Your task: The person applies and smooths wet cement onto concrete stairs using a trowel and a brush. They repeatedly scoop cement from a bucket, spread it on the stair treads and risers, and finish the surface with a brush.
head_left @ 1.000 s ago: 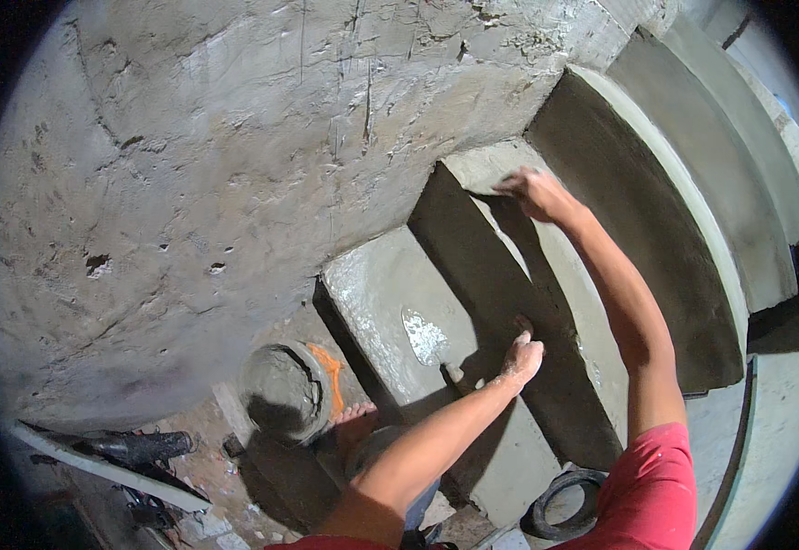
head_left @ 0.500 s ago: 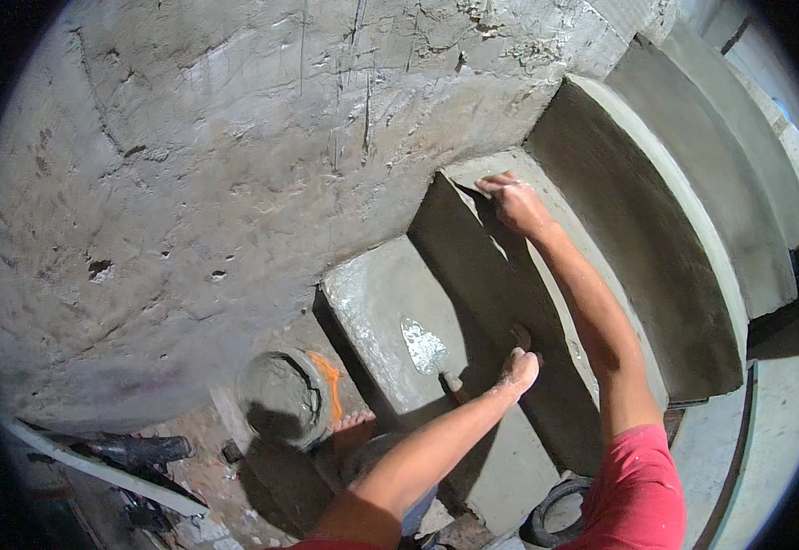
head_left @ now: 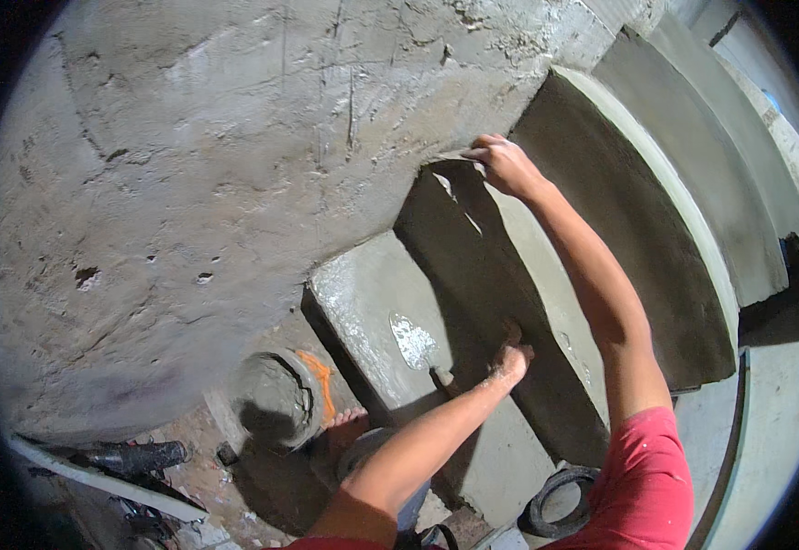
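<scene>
Curved cement step point(head_left: 537, 246) abuts rough wall point(head_left: 188, 183). Right hand point(head_left: 505, 168) at step's wall end, fingers drawn close; cannot tell if clamped on anything. Left hand point(head_left: 512, 359) by riser point(head_left: 473, 266), grip unclear. Light, even pressure suits damp-looking mortar; trowel point(head_left: 412, 342) lies on lower tread point(head_left: 363, 293).

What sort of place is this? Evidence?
Probably a stairwell being built or renovated: bare, curved cement-grey steps beside a rough, unpainted wall, plus a bucket of wet-looking grey mortar and a trowel lying on a step.
</scene>
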A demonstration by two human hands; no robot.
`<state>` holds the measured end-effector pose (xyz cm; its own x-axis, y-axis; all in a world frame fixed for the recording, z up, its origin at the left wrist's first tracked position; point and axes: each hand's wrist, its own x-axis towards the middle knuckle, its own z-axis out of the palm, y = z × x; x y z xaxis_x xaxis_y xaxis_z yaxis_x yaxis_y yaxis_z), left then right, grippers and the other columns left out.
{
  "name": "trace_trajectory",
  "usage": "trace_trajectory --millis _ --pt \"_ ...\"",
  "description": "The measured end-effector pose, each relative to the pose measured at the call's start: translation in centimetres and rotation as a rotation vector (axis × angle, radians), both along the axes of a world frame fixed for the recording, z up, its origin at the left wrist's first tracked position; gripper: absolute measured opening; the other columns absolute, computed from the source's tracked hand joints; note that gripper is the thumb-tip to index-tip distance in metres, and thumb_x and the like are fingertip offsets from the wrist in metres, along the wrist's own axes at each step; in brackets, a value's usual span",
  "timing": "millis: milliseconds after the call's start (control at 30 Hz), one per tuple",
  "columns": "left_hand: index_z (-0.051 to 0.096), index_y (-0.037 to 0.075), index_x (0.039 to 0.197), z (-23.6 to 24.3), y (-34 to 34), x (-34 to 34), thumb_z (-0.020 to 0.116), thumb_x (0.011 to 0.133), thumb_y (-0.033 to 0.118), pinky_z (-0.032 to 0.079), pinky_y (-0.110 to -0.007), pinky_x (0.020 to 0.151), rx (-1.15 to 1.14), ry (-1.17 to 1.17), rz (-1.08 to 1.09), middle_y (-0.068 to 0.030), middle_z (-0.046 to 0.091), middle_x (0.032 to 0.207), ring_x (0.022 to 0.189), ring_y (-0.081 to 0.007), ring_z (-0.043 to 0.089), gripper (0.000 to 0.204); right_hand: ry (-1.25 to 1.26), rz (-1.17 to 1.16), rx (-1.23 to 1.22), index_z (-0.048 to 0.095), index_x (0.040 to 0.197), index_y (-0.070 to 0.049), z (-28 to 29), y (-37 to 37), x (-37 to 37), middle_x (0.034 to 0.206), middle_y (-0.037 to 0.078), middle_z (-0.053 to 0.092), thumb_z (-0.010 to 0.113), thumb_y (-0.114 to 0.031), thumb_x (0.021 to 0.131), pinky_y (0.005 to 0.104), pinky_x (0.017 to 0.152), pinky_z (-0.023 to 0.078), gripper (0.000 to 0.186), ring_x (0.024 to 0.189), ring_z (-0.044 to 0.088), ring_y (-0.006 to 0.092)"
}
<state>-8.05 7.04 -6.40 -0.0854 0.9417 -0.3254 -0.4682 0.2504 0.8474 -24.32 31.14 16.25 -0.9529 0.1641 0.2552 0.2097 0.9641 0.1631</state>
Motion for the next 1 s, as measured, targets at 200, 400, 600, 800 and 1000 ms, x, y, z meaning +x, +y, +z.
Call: trace_trajectory --millis 200,400,600,800,1000 --pt "0.049 0.009 0.153 -1.2 0.4 -0.3 0.062 0.082 0.026 0.034 -0.039 0.120 -0.050 0.132 0.035 -0.0341 0.047 0.151 0.144 -0.0429 0.043 0.074 -0.168 -0.097 -0.116 0.074 0.117 -0.004 -1.8 -1.3 3.0 0.118 0.022 0.068 0.064 -0.001 0.074 0.0459 0.097 0.054 0.044 0.108 0.066 0.0411" --pt "0.056 0.001 0.144 2.4 0.2 -8.6 0.051 0.089 0.012 0.046 -0.041 0.108 0.041 0.366 0.383 -0.0284 0.063 0.136 0.125 -0.0399 0.062 0.057 -0.245 -0.221 -0.182 0.075 0.122 -0.008 1.7 -5.1 12.4 0.113 0.018 0.070 0.061 0.007 0.073 0.0459 0.093 0.054 0.053 0.105 0.067 0.0374" --pt "0.031 0.002 0.160 5.6 2.3 -12.1 0.051 0.084 0.007 0.022 -0.034 0.125 0.034 -0.214 0.282 -0.0217 0.033 0.166 0.152 -0.0315 0.034 0.079 0.050 -0.187 -0.044 0.073 0.125 -0.009 0.9 -4.0 6.5 0.117 0.017 0.068 0.056 0.005 0.077 0.0449 0.097 0.053 0.053 0.111 0.064 0.0376" --pt "0.025 0.009 0.163 4.7 2.9 -11.9 0.053 0.084 0.012 0.020 -0.033 0.124 0.090 -0.145 0.259 -0.0223 0.030 0.167 0.154 -0.0291 0.030 0.084 -0.169 -0.153 -0.069 0.071 0.126 -0.006 -3.2 -3.7 4.0 0.118 0.017 0.066 0.057 0.002 0.080 0.0455 0.099 0.052 0.048 0.118 0.060 0.0373" --pt "0.020 0.020 0.166 4.5 3.6 -12.8 0.053 0.086 0.013 0.016 -0.039 0.125 0.016 -0.102 0.109 -0.0118 0.053 0.149 0.145 -0.0251 0.040 0.086 -0.372 -0.221 -0.045 0.074 0.118 -0.005 0.0 -4.1 12.4 0.107 0.017 0.069 0.058 0.000 0.079 0.0460 0.095 0.055 0.042 0.109 0.065 0.0375"
